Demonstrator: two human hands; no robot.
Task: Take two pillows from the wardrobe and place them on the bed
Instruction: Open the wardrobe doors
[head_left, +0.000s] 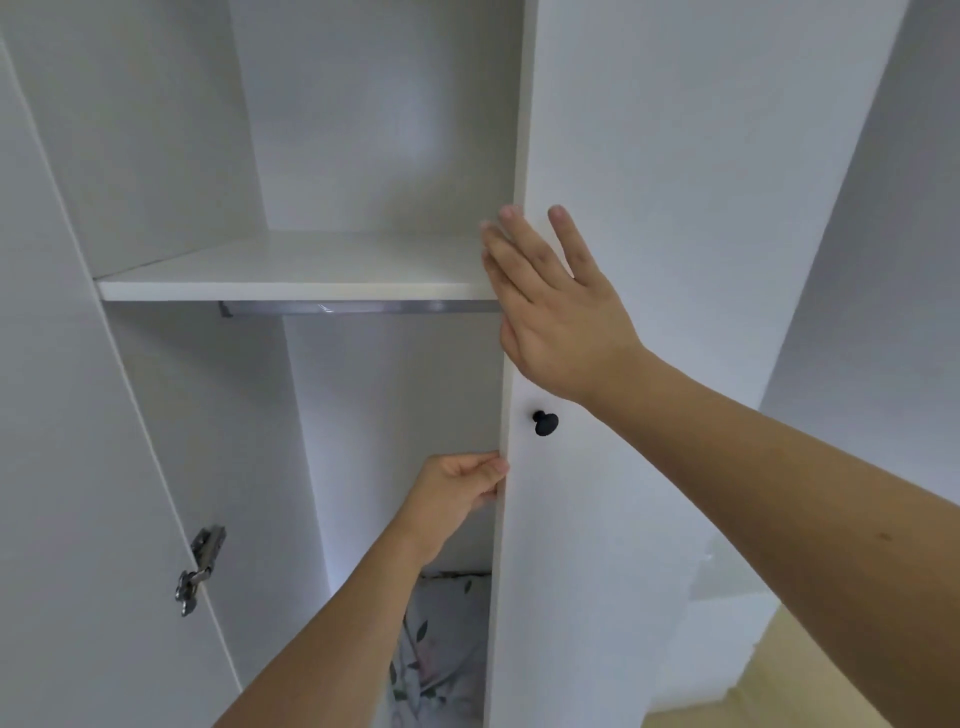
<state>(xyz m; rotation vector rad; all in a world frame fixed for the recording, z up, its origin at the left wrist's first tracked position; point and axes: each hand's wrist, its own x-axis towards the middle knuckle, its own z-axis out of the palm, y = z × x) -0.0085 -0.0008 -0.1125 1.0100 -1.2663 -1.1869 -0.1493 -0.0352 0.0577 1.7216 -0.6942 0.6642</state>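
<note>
Left hand (462, 480) pinches the door (649, 364) edge below the knob (545, 422); right hand (550, 306) lies open, flat on the door face.

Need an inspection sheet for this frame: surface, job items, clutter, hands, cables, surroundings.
Surface: white shelf, bare; metal rail under it.
Job's things: floral fabric low in the wardrobe, likely a pillow; bed not in view.
Clutter: nothing seen.
Grippers: left hand grips the door edge below the black knob; right hand flat on the door face, fingers open.
Cables: nothing seen.
Surroundings: hinge on the left door, yellowish floor.
</note>
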